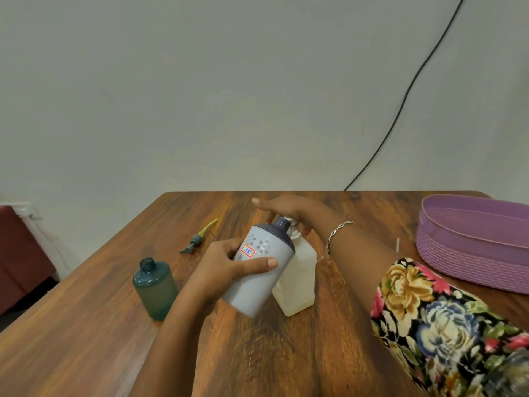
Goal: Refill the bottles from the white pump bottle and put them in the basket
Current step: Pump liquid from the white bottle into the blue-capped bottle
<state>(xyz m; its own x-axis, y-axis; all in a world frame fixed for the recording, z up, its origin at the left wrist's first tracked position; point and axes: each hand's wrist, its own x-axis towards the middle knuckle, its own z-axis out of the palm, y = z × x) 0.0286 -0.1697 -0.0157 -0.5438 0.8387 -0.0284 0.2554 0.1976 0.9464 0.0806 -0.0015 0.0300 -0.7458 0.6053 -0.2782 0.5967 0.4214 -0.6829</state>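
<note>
At the far left edge of the frame a red-brown seat (17,253) stands beside the wooden table (86,339). On the table in the lower left stands a green bottle (154,287), upright, its neck uncapped. Just above and to the right of it a loose pump head (199,237) with a yellow-green tube lies flat on the wood. Near the centre the left hand (229,267) has its fingers and thumb wrapped round a pale bottle (260,270) with a dark top and a small red-edged sticker. This bottle is held off the table, tilted to the right, its open neck up against the top of the white pump bottle (297,279), which stands just right of it. The right hand (286,209) lies on that pump from above with fingers straight and spread, gripping nothing. A thin bracelet (337,233) circles the right wrist, and a flowered sleeve (429,325) fills the lower right. In the upper right a black cable (400,110) runs down the wall. At the right edge sits a purple basket (472,247); no bottle shows inside it.
</note>
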